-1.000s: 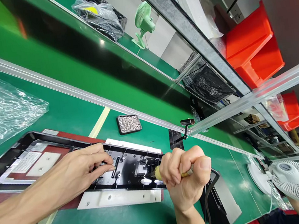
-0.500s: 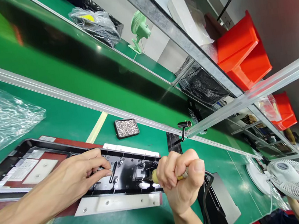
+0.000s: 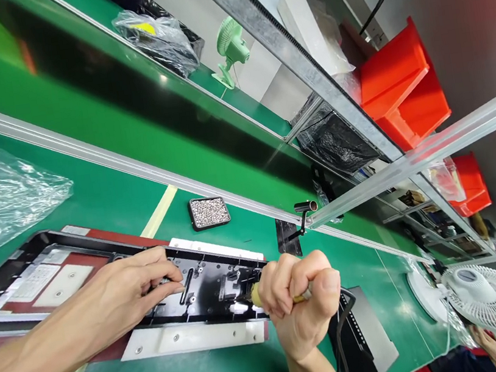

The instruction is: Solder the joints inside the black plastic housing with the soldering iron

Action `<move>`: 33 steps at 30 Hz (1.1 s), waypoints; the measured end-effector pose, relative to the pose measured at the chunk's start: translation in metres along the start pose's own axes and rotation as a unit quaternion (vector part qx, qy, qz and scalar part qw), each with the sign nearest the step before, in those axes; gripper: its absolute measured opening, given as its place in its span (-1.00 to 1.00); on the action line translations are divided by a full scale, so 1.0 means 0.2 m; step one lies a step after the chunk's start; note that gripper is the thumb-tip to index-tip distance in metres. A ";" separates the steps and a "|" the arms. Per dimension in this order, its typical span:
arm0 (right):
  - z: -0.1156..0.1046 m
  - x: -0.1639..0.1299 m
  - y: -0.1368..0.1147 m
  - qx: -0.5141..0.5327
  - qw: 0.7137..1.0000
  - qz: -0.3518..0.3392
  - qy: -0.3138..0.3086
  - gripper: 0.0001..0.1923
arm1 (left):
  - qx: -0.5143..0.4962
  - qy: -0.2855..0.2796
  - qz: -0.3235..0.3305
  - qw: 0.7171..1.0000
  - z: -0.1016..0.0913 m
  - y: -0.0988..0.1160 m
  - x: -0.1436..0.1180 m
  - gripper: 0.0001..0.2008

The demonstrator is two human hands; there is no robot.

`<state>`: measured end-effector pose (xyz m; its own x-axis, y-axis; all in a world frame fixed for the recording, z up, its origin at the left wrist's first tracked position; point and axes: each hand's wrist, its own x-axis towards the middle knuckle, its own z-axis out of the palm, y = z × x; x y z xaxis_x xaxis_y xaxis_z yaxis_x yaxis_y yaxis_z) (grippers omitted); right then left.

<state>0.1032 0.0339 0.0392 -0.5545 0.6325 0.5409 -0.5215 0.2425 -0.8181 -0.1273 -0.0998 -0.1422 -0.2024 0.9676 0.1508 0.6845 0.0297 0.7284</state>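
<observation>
A long black plastic frame (image 3: 205,278) lies across a brown fixture with white side strips (image 3: 177,337). Over its middle, my left hand (image 3: 136,281) has its fingers curled and thumb drawn in; what sits between the fingertips is too hidden to name. My right hand (image 3: 301,301) is wrapped round a yellow corded electric screwdriver (image 3: 256,295) at the frame's right end. The screwdriver's nose points down into the frame beside small fittings, and its tip is hard to make out.
A small black tray of metal screws (image 3: 210,211) stands behind the frame. Clear plastic sheeting (image 3: 2,177) lies at left. Right of my hand is a black-and-grey box (image 3: 365,335) with a cable. Farther right are a white fan (image 3: 485,294) and another person's arm (image 3: 489,346).
Both hands hold nearly the same positions over the frame. The view has shifted very slightly, and the other person's arm at the lower right has moved.
</observation>
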 end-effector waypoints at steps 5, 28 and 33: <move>0.00 0.01 0.00 -0.002 1.000 -0.005 -0.001 -0.35 | -0.040 -0.006 -0.021 0.999 0.01 0.02 0.01 -0.54; 0.00 0.01 -0.01 -0.016 1.000 -0.001 -0.003 -0.37 | -0.044 -0.033 -0.007 0.998 -0.01 0.02 0.00 -0.61; 0.00 0.01 -0.02 -0.028 1.000 0.002 -0.009 -0.38 | -0.035 -0.033 -0.001 0.999 -0.01 0.02 0.00 -0.61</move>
<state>0.1036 0.0343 0.0434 -0.5673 0.6207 0.5412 -0.4831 0.2814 -0.8291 -0.1259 -0.0993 -0.1378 -0.1548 0.9822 0.1061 0.6334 0.0163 0.7736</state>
